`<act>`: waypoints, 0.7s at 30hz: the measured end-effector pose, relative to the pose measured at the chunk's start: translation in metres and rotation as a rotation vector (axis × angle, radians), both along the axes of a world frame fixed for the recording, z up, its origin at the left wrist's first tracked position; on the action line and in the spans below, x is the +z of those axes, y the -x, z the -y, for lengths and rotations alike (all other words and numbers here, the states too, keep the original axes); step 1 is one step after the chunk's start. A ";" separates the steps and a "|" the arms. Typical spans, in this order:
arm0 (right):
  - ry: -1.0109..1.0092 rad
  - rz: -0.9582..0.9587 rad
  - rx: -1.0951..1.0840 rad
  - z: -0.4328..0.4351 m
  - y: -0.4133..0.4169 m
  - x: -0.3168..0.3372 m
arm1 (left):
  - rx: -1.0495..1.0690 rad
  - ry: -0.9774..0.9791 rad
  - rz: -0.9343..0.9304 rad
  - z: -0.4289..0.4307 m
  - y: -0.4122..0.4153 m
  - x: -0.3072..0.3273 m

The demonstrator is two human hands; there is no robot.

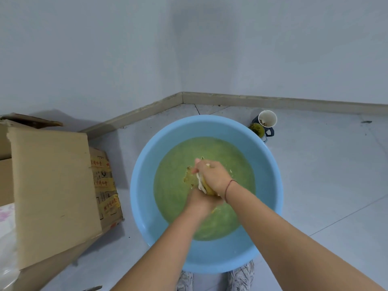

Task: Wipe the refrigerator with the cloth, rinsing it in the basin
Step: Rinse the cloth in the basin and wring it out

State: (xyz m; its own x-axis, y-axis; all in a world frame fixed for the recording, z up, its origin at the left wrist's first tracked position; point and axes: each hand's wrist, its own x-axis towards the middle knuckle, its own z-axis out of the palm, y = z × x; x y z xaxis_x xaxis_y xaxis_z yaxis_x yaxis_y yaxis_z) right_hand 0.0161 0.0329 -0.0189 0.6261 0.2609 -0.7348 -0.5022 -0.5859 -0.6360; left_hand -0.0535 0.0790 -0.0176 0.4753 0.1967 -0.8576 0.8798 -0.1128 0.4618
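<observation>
A round blue basin (147, 171) stands on the floor in front of me, holding murky yellow-green water. Over the middle of it both hands squeeze a bunched yellow and white cloth (203, 184). My right hand (214, 175) wraps the top of the cloth from the right, a red string on its wrist. My left hand (200, 201) grips the lower end from below, partly hidden under the right one. Part of the cloth trails into the water at the left. No refrigerator is in view.
An open cardboard box (52, 185) with yellow tape stands close to the basin's left. Behind the basin, near the wall, sit a white cup (267, 118) and a small dark mug (259, 130). Grey floor tiles extend to the right. My patterned trouser knees (241, 278) touch the basin's near rim.
</observation>
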 end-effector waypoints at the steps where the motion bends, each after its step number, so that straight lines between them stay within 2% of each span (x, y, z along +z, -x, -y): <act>1: -0.060 -0.024 -0.052 0.009 -0.002 0.006 | 0.054 0.133 0.040 -0.006 0.003 0.002; 4: -0.208 -0.112 -0.151 0.040 -0.004 0.023 | 0.218 0.430 0.114 -0.028 0.008 0.015; 8: -0.380 -0.061 -0.273 0.076 0.005 0.046 | 0.579 0.592 0.158 -0.051 -0.004 0.032; 11: -0.411 0.025 -0.115 0.096 0.017 0.068 | 0.832 0.746 0.233 -0.061 -0.020 0.051; 13: -0.410 -0.026 -0.010 0.103 0.024 0.079 | 0.924 0.862 0.300 -0.063 -0.029 0.063; 15: -0.309 0.009 0.078 0.103 0.027 0.083 | 0.858 0.862 0.310 -0.062 -0.035 0.071; 17: -0.173 0.166 0.106 0.094 0.022 0.087 | 0.679 0.770 0.309 -0.057 -0.039 0.081; 21: -0.218 0.264 0.089 0.059 0.000 0.092 | 0.467 0.737 0.392 -0.052 -0.044 0.098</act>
State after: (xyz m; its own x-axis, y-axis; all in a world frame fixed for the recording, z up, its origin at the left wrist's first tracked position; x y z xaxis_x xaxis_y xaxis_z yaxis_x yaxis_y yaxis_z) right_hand 0.0157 -0.0265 0.0732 0.7552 0.4553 -0.4716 -0.2569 -0.4563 -0.8519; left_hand -0.0094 0.1313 0.0808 0.7653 -0.0864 -0.6378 0.5298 0.6473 0.5480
